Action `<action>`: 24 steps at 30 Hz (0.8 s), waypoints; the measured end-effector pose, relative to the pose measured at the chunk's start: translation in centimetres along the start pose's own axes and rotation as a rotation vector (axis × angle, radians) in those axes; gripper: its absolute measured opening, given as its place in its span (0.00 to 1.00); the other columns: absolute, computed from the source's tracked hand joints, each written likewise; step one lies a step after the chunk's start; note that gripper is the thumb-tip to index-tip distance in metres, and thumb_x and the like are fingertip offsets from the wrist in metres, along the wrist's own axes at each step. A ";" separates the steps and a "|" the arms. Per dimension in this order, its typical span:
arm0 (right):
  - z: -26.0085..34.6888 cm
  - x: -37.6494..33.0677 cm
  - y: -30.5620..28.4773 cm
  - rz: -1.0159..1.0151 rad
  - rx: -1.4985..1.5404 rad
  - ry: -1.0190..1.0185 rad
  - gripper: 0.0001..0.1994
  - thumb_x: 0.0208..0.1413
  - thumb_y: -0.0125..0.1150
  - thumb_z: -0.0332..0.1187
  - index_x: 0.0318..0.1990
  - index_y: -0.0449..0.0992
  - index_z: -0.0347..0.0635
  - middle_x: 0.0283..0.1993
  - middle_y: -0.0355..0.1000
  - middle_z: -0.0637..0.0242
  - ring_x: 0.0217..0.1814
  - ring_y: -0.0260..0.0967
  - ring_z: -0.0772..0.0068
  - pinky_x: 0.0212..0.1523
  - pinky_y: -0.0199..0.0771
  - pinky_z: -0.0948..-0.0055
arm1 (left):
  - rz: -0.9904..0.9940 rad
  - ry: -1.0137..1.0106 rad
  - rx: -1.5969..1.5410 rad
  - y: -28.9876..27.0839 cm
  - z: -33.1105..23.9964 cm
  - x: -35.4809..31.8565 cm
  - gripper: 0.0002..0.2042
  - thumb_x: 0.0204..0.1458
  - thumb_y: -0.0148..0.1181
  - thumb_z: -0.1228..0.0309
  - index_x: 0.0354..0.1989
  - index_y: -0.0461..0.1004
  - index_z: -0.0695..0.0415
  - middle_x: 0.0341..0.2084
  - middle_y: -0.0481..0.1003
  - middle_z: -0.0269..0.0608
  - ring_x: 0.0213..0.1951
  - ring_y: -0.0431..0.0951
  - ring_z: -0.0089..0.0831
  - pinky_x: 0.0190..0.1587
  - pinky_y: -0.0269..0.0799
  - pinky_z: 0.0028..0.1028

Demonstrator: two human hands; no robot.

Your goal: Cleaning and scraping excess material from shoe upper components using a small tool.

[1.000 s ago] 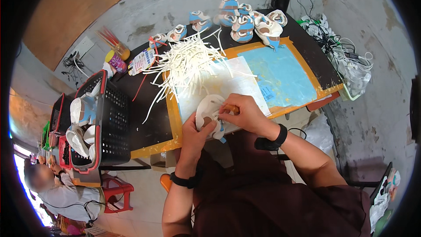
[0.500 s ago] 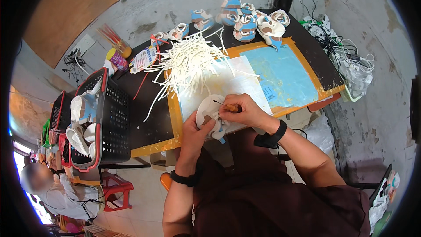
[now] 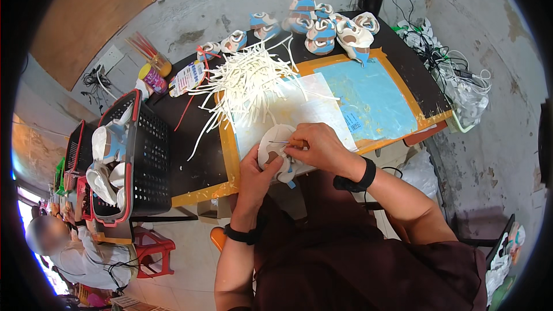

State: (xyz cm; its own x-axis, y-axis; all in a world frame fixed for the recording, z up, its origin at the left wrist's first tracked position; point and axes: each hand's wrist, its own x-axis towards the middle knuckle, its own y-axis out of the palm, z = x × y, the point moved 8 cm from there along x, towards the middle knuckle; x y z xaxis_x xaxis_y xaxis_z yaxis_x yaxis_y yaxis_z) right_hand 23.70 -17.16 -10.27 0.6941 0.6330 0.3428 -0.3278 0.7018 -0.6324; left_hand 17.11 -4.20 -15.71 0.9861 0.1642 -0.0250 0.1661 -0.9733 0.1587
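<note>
My left hand [image 3: 256, 168] is closed on the left side of a white and blue shoe upper [image 3: 269, 138], its thumb pressed on top. Above the upper, my right hand [image 3: 315, 143] grips the wooden handle of an awl [image 3: 280, 142]. The awl's thin metal shaft points left across the white part of the upper; whether its tip touches the material I cannot tell. The lower part of the upper, with a blue tab [image 3: 291, 184], hangs by the table's front edge. A big heap of white laces [image 3: 250, 80] lies just beyond my hands.
Several finished-looking shoe uppers [image 3: 320, 37] stand along the table's back edge. At left is a black basket [image 3: 151, 161] holding more uppers. A blue sheet [image 3: 374, 101] edged with tape covers the right side of the tabletop. Another person [image 3: 92, 253] sits at lower left.
My right hand has turned the awl, so its shaft now lies nearly level over the upper. The left hand keeps its hold in about the same place.
</note>
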 end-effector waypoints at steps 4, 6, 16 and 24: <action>-0.3 -0.1 -0.1 -0.015 -0.006 0.050 0.08 0.44 0.67 0.34 0.26 0.78 0.39 0.21 0.70 0.62 0.24 0.69 0.58 0.25 0.66 0.67 | 0.000 0.010 0.029 0.1 -0.1 0.0 0.16 0.50 0.62 0.77 0.48 0.71 0.63 0.38 0.75 0.35 0.38 0.74 0.19 0.41 0.71 0.21; -0.5 0.2 -0.1 0.016 0.020 0.081 0.08 0.44 0.67 0.34 0.26 0.78 0.39 0.20 0.70 0.62 0.23 0.69 0.58 0.25 0.66 0.67 | 0.036 -0.002 0.058 0.1 0.3 0.0 0.18 0.52 0.61 0.76 0.51 0.69 0.63 0.41 0.75 0.37 0.41 0.75 0.20 0.44 0.71 0.22; 0.3 0.0 0.5 0.000 -0.169 -0.109 0.05 0.38 0.63 0.29 0.23 0.74 0.39 0.19 0.69 0.63 0.22 0.67 0.57 0.25 0.66 0.66 | -0.020 -0.032 0.007 -0.1 0.8 0.1 0.13 0.52 0.60 0.77 0.47 0.71 0.62 0.35 0.75 0.33 0.35 0.73 0.16 0.38 0.70 0.19; -3.4 -0.8 -0.1 0.013 0.351 0.212 0.10 0.44 0.67 0.31 0.22 0.72 0.37 0.21 0.68 0.66 0.23 0.65 0.77 0.27 0.67 0.75 | -0.040 -0.079 -0.168 -1.0 1.7 0.5 0.13 0.53 0.60 0.76 0.47 0.71 0.62 0.37 0.76 0.34 0.37 0.74 0.18 0.41 0.70 0.20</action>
State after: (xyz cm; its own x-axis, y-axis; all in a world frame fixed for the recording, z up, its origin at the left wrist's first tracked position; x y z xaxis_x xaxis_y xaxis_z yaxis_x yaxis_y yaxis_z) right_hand 25.39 -18.85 -12.86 0.7931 0.5870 0.1625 -0.5106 0.7862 -0.3480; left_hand 17.39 -3.39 -17.54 0.9768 0.1828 -0.1113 0.2093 -0.9246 0.3183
